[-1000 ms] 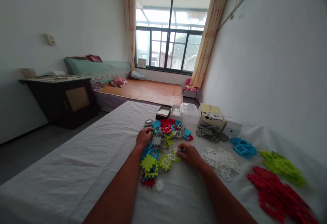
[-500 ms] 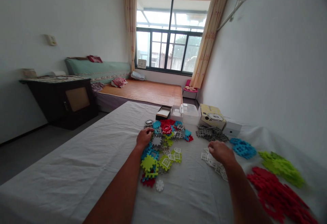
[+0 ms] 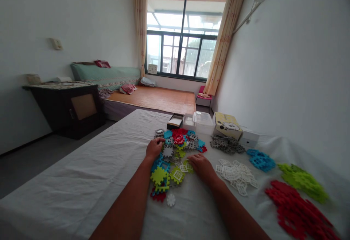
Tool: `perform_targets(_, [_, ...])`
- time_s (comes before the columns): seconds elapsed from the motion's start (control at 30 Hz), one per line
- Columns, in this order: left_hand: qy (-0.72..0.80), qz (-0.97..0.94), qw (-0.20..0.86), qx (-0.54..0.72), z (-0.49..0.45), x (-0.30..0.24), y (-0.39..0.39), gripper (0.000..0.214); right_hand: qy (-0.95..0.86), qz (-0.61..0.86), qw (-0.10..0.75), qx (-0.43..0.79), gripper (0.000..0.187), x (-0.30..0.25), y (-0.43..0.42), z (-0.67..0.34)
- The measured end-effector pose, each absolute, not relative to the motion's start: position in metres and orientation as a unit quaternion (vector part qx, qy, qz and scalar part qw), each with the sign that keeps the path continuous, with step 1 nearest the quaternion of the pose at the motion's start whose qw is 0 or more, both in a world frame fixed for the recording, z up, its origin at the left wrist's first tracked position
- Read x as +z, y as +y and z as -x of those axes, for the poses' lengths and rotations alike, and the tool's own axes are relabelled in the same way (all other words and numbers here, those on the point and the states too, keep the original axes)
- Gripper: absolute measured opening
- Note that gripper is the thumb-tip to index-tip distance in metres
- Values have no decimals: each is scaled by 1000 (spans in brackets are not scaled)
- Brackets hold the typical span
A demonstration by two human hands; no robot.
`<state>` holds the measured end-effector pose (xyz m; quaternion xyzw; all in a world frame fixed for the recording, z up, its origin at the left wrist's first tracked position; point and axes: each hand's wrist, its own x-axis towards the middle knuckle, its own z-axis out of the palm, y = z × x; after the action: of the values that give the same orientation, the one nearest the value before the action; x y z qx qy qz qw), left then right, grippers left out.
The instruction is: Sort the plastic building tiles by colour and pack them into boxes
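Note:
On the table's left half lies a mixed pile of toothed plastic building pieces in grey, red, blue and green. My left hand point(image 3: 155, 148) is at the pile's left edge, fingers curled together beside a grey square piece point(image 3: 167, 152); whatever they may hold is hidden. My right hand point(image 3: 202, 165) reaches in from the right with its fingers stretched out over white window-shaped pieces point(image 3: 183, 167), which lie on green plates point(image 3: 177, 174). Its fingertips partly cover one of them. A separate heap of white window pieces point(image 3: 236, 176) lies right of this hand.
Sorted heaps lie to the right: grey pieces point(image 3: 227, 144), blue pieces point(image 3: 261, 160), green pieces point(image 3: 303, 181) and red pieces point(image 3: 300, 211). Behind stand a black box point(image 3: 175, 121), a clear plastic container point(image 3: 203, 123) and a yellow carton point(image 3: 227, 125). A white round piece point(image 3: 171, 200) lies in front.
My right hand has moved left from the white heap to the window pieces on the mixed pile, uncovering that heap. My left hand has stayed in place.

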<state>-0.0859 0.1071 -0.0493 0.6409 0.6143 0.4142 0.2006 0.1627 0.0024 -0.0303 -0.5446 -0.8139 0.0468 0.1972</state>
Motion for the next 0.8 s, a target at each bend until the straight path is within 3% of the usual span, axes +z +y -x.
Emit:
perform_targets(0.17, [617,-640,202,411,85,-47,105,26,-742,631,225,-18,31,-16,4,-192])
perform_targets(0.33, [622,-636,203,408,85,-46,104,26,-665,741,94,-26,21,2,-3,-248])
perform_targets(0.4, [621,-637,202,410,85,-46,105,26,-652,754,79,-34,18,3,-5,-257])
perform_targets(0.5, [616,-642,197,412,86,-48,106,26,-703,693,158,-23,21,-2,-4,-240])
perform_targets(0.57, [613,-644,196,413,86,-48,107,25,-767,602,216,47,24,-9,-2,-217])
perform_targets(0.7, [608,-647,200,415,85,-48,106,26,-830,482,228,165,35,-24,-1,-178])
perform_targets(0.8, [606,-645,203,420,85,-47,105,26,-821,482,238,194,30,-31,0,-172])
